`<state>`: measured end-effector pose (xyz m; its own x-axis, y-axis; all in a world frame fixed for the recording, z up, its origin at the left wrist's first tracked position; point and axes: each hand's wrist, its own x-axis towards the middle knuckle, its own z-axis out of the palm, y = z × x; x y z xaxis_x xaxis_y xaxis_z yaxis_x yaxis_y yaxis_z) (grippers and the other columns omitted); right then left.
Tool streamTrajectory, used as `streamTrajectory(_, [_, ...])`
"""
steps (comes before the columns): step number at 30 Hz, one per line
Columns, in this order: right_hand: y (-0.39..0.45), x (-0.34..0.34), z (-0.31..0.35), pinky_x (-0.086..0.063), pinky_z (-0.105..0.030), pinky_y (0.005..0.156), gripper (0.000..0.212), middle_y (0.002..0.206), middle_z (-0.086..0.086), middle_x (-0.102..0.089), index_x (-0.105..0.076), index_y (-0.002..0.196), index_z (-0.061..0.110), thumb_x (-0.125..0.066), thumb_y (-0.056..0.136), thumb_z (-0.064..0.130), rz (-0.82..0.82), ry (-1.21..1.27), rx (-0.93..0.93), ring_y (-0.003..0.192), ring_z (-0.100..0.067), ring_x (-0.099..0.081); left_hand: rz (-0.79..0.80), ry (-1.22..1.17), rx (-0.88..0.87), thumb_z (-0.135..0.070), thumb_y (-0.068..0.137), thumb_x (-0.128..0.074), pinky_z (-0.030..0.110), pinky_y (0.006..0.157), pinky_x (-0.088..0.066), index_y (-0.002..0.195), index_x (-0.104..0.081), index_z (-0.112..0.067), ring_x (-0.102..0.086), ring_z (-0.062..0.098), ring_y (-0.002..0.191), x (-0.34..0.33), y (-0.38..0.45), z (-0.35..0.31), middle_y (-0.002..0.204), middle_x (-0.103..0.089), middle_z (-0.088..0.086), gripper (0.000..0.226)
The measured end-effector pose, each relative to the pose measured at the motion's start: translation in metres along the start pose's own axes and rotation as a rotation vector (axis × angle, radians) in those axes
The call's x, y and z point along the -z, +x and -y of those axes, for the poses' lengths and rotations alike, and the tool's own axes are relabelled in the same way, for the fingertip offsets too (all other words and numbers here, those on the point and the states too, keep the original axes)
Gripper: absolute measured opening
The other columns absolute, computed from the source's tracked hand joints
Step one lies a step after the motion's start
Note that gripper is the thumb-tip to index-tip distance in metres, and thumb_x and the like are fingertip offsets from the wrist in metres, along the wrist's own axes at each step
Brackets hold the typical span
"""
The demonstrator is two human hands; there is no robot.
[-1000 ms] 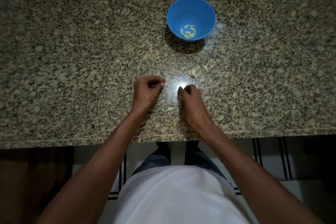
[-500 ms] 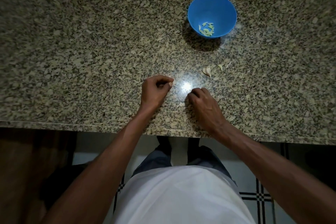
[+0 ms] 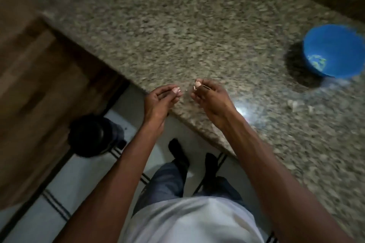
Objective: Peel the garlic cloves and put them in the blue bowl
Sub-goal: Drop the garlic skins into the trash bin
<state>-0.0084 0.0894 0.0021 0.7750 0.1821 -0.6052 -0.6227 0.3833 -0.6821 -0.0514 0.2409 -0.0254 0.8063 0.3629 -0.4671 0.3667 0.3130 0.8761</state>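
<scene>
The blue bowl (image 3: pixel 335 45) stands on the granite counter (image 3: pixel 197 25) at the far right, with several peeled garlic cloves (image 3: pixel 317 62) in its bottom. My right hand (image 3: pixel 212 100) is raised over the counter's near edge and pinches a pale garlic clove (image 3: pixel 197 85) with loose skin at its fingertips. Just left of it, my left hand (image 3: pixel 159 102) has curled fingers that pinch a small pale piece (image 3: pixel 176 90), too blurred to identify. A small gap separates the two hands. The frame is motion-blurred.
Loose garlic bits (image 3: pixel 294 103) lie on the counter below the bowl. The counter's corner edge (image 3: pixel 126 77) runs diagonally past my hands. A dark round object (image 3: pixel 88 136) sits on the white tiled floor beside a wooden cabinet (image 3: pixel 29 85).
The view has swung left and tilted, so the bowl now sits at the far right. Both hands have lifted off the counter and now hold their pieces near its edge.
</scene>
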Motion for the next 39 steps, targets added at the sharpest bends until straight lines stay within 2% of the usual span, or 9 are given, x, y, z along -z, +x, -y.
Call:
streamTrajectory(5, [0.007,-0.114,-0.067,-0.062,-0.023,0.074,0.012,0.083,-0.009,-0.071,-0.066,0.098,0.002,-0.059,0.101,-0.006,0.229,-0.093,-0.153,0.077,-0.014,-0.074,-0.288,-0.201,0.010,0.003,0.092,-0.070,0.019,0.074,-0.059,0.113,-0.071,0.003,-0.076,0.012,0.080,0.127,-0.014,-0.011,0.089,-0.079,0.005,0.021])
streamTrajectory(11, [0.005,-0.230,-0.168,-0.061,-0.022,0.083,0.012,0.091,-0.008,-0.076,-0.071,0.104,0.004,-0.066,0.096,-0.003,0.482,-0.459,-0.215,0.088,-0.015,-0.074,-0.529,-0.258,-0.002,0.005,0.092,-0.068,0.021,0.078,-0.060,0.112,-0.071,0.006,-0.076,0.016,0.085,0.279,-0.033,0.000,0.100,-0.076,0.014,0.020])
streamTrajectory(14, [0.000,-0.273,-0.217,-0.060,-0.022,0.087,0.012,0.098,-0.009,-0.075,-0.072,0.104,0.007,-0.067,0.097,-0.001,0.569,-0.653,-0.230,0.091,-0.014,-0.072,-0.674,-0.235,0.016,0.003,0.088,-0.074,0.024,0.083,-0.060,0.102,-0.076,-0.002,-0.076,0.019,0.091,0.340,-0.041,0.012,0.096,-0.078,0.008,0.015])
streamTrajectory(18, [0.008,-0.309,-0.274,-0.061,-0.025,0.088,0.011,0.104,-0.006,-0.079,-0.077,0.099,0.016,-0.074,0.094,0.007,0.627,-0.862,-0.215,0.099,-0.016,-0.075,-0.809,-0.285,0.066,-0.002,0.083,-0.081,0.040,0.101,-0.057,0.088,-0.081,-0.019,-0.074,0.030,0.107,0.403,-0.050,0.036,0.103,-0.079,0.012,0.017])
streamTrajectory(25, [0.025,-0.355,-0.344,-0.058,-0.018,0.073,0.018,0.109,-0.006,-0.076,-0.074,0.111,0.012,-0.075,0.093,0.018,0.636,-1.030,-0.274,0.101,-0.015,-0.073,-0.921,-0.386,0.097,-0.004,0.087,-0.078,0.040,0.099,-0.058,0.104,-0.078,-0.010,-0.074,0.024,0.106,0.465,-0.058,0.058,0.108,-0.078,0.010,0.018])
streamTrajectory(30, [0.060,-0.374,-0.405,-0.060,-0.043,0.097,0.025,0.104,-0.013,-0.078,-0.076,0.109,0.006,-0.082,0.088,0.019,0.547,-1.074,-0.297,0.101,-0.026,-0.075,-0.956,-0.403,0.170,-0.009,0.087,-0.079,0.044,0.098,-0.058,0.101,-0.077,-0.011,-0.074,0.030,0.103,0.494,-0.031,0.083,0.102,-0.078,0.012,0.014])
streamTrajectory(33, [0.081,-0.374,-0.443,-0.055,-0.038,0.102,0.026,0.113,-0.022,-0.073,-0.071,0.116,-0.002,-0.076,0.094,0.012,0.541,-1.077,-0.273,0.112,-0.036,-0.069,-0.950,-0.420,0.242,-0.012,0.089,-0.078,0.042,0.096,-0.059,0.100,-0.075,-0.013,-0.073,0.030,0.100,0.507,-0.006,0.115,0.099,-0.078,0.010,0.011])
streamTrajectory(36, [0.111,-0.359,-0.477,-0.057,-0.044,0.102,0.015,0.104,-0.011,-0.079,-0.080,0.103,0.008,-0.082,0.089,0.012,0.553,-1.075,-0.284,0.108,-0.029,-0.074,-0.956,-0.507,0.243,-0.005,0.088,-0.078,0.040,0.090,-0.059,0.100,-0.077,-0.006,-0.073,0.038,0.099,0.515,0.019,0.161,0.097,-0.078,0.017,0.012])
streamTrajectory(39, [0.141,-0.342,-0.515,-0.059,-0.039,0.097,0.013,0.101,-0.007,-0.080,-0.081,0.099,0.010,-0.083,0.086,0.012,0.502,-1.096,-0.327,0.105,-0.026,-0.075,-0.961,-0.569,0.281,-0.002,0.089,-0.076,0.033,0.086,-0.060,0.102,-0.076,-0.001,-0.073,0.034,0.095,0.521,0.045,0.207,0.101,-0.076,0.024,0.013])
